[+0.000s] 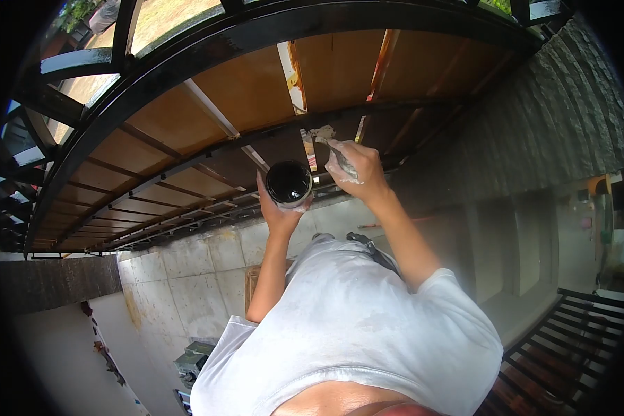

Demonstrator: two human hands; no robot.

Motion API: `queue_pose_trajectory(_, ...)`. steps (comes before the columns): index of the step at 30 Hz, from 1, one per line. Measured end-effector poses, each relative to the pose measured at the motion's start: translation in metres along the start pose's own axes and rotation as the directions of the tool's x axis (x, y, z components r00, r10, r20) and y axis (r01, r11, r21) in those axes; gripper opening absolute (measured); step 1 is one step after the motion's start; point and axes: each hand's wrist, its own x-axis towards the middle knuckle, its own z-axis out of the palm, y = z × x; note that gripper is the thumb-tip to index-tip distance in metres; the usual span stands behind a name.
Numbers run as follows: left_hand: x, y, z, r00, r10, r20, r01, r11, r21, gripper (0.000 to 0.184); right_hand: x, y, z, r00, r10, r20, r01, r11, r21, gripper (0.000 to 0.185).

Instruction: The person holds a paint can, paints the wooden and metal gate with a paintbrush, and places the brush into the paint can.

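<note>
My left hand [281, 213] is wrapped round a round container of black paint [289, 182], its glossy surface facing up at me. White smears mark the fingers below its rim. To the right, my right hand [357, 170] is closed on a crumpled greyish rag [322, 133], one end sticking out past the fingertips towards the gate. Whether anything else is inside that grip is hidden. The rag's end is close to the slats of a large black metal gate [256, 38] with brown panels [243, 73]; I cannot tell if it touches them.
A grey ridged wall [520, 125] rises at the right. Pale floor tiles [187, 277] lie below the gate. A dark green object [193, 362] is on the floor at lower left, and a black railing [568, 340] stands at lower right.
</note>
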Motion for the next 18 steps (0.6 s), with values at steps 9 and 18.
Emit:
queue_pose_trajectory(9, 0.003, -0.017, 0.007, 0.999, -0.007, 0.033, 0.009, 0.999, -0.052, 0.151, -0.017, 0.032, -0.068, 0.969, 0.144, -0.201, -0.178, 0.970, -0.165, 0.026)
queue_pose_trajectory(18, 0.001, -0.020, 0.009, 0.999, 0.018, 0.051, -0.016, 0.999, -0.046, 0.150, -0.026, 0.042, -0.099, 0.940, 0.137, -0.312, -0.221, 0.942, -0.253, 0.023)
